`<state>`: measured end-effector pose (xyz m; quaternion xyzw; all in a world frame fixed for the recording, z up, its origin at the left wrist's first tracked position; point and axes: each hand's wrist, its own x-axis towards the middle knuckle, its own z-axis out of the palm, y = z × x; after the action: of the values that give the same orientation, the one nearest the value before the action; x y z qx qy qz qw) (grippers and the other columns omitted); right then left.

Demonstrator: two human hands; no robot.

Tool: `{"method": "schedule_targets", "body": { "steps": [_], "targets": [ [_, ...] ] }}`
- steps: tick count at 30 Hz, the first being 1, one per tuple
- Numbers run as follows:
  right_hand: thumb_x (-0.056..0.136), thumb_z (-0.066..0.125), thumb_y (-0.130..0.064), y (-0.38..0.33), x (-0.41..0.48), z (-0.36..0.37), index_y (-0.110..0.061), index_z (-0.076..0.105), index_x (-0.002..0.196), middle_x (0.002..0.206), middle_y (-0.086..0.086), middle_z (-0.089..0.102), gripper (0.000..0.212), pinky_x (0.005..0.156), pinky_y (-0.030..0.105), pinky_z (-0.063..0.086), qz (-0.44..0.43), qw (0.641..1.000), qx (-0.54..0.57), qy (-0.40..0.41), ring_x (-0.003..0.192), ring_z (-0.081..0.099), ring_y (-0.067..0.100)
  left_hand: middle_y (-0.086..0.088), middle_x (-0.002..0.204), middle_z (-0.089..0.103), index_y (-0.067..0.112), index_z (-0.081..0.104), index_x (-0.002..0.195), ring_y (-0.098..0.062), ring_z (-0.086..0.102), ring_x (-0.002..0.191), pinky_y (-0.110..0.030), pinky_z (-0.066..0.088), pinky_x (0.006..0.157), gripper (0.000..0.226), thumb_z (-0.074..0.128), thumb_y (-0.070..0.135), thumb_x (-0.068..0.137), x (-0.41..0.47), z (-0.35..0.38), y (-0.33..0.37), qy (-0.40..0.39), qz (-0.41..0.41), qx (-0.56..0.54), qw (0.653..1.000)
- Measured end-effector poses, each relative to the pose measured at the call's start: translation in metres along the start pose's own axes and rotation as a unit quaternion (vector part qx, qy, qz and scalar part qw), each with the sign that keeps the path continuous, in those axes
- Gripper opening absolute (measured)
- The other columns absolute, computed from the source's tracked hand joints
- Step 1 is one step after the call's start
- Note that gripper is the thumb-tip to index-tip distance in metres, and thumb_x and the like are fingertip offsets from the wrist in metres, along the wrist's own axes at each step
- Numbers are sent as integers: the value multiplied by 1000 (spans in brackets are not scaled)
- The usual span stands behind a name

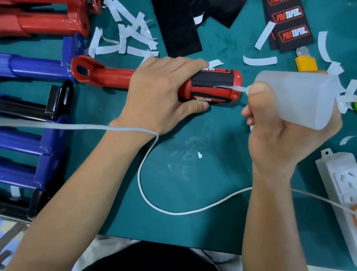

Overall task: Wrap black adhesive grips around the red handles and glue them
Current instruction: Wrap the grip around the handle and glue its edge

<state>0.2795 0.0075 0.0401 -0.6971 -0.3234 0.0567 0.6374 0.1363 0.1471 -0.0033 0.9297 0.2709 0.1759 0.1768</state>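
**One seam left to glue on this handle**

Your left grip (157, 88) is clamped round the red handle (109, 75), which lies across the green desk (201, 175) with its rounded end pointing right. The black Pro Taper wrap (207, 85) already sits round that end, just beyond your fingertips. Your right grip (276, 128) is closed round a translucent squeeze bottle (298, 97), presumably the glue. Its thin nozzle (240, 89) lies along the line where the wrap's edges meet.

To do this step well:

- Squeeze lightly. A thin bead along the seam should hold, while a heavy one is likely to run onto the bare red plastic or your fingers.
- Draw the nozzle along the join in one pass, with its tip touching the edge rather than hovering above it.
- Pin the handle with your left grip so it cannot roll, with your fingertips off the seam itself.
- Press the edge down once the bead is laid, so the wrap does not lift.

White backing strips (128, 33) are scattered near the work, so mind that none of them drifts into the wet glue.
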Motion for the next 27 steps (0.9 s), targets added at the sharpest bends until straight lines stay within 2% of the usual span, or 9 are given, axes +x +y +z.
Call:
{"method": "schedule_targets", "body": {
  "steps": [2, 5, 10, 14, 18, 21, 24, 27],
  "targets": [
    [97, 74, -37, 0, 0, 0, -19, 68, 80, 65, -11, 66, 26, 56, 36, 52, 4, 1000, 0, -4, 56, 68, 23, 3, 122, 72, 20, 68, 131, -26, 65, 104, -39, 42, 89, 65, 74, 63, 82, 0, 0, 0, 0, 0, 2, 1000],
    [98, 74, -37, 0, 2, -3, -22, 69, 79, 65, -12, 66, 24, 57, 39, 53, -4, 1000, -9, -3, 56, 68, 25, 4, 122, 72, 20, 68, 131, -26, 65, 104, -38, 41, 89, 65, 75, 62, 82, 0, -1, 1, 0, -1, 2, 1000],
    [98, 74, -33, -2, 5, -3, -43, 67, 81, 66, -20, 65, 20, 56, 41, 53, -23, 1000, -8, 6, 56, 68, 28, 4, 123, 72, 21, 67, 132, -26, 65, 106, -38, 41, 90, 65, 76, 62, 82, 0, -2, 2, -2, -3, 3, 1000],
    [97, 76, -31, -4, 6, -3, -47, 68, 81, 65, -21, 65, 24, 57, 38, 53, -23, 1000, -8, 10, 54, 68, 28, 4, 124, 72, 21, 67, 132, -26, 65, 107, -38, 41, 91, 66, 76, 62, 82, 1, -2, 1, -6, -6, 2, 1000],
    [96, 75, -36, -6, 6, -4, -44, 66, 80, 64, -20, 65, 20, 57, 39, 53, -14, 1000, -6, 15, 55, 68, 28, 4, 123, 72, 21, 68, 131, -26, 65, 106, -38, 42, 91, 66, 75, 63, 82, 1, -2, 1, -3, -7, 3, 1000],
    [96, 75, -39, -7, 6, -6, -36, 65, 80, 65, -22, 66, 19, 57, 38, 54, -11, 1000, -9, 12, 55, 69, 24, 5, 122, 72, 22, 67, 131, -25, 65, 105, -38, 41, 92, 66, 74, 64, 81, 1, -1, 1, -4, -9, 3, 1000],
    [96, 74, -37, -7, 6, -6, -38, 65, 79, 65, -22, 65, 20, 57, 36, 52, -13, 1000, -6, 7, 55, 68, 25, 5, 123, 72, 21, 68, 131, -25, 65, 106, -37, 41, 92, 66, 75, 64, 81, 0, -1, 1, -2, -8, 2, 1000],
    [96, 74, -37, -6, 7, -9, -28, 65, 76, 64, -22, 64, 25, 57, 36, 52, -13, 1000, -22, 7, 54, 67, 26, 5, 122, 72, 22, 67, 131, -25, 65, 105, -36, 41, 91, 65, 75, 64, 81, 0, -1, 1, -2, -7, 4, 1000]
  ]
}}
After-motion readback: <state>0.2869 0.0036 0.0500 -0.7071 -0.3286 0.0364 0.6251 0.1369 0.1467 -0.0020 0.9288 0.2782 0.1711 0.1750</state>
